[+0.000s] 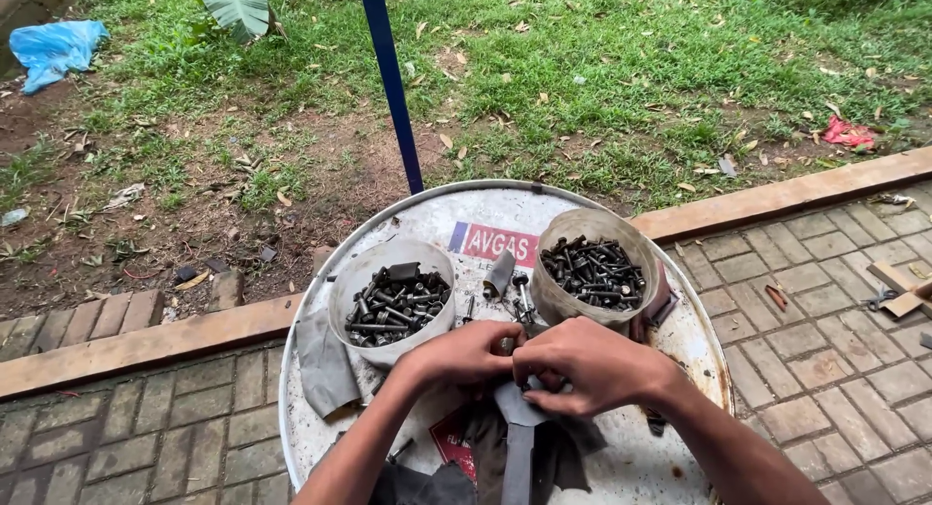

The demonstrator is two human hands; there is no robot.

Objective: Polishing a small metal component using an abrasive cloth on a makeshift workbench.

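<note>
Head view: your left hand (473, 353) and right hand (580, 363) meet on the drum (621, 466), fingers (544, 357) closed round a grey strip (518, 429), just below two bolt tubs (392, 301).

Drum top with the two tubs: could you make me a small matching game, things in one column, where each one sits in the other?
Things:
1. left tub
2. right tub
3. blue pole
4. blue bag

Places:
A. on the grass, top left corner
B. on the drum, above the right hand
C. in the ground behind the drum
D. on the drum, above the left hand

Pairs: 1-D, 2-B, 3-C, 4-A
</note>
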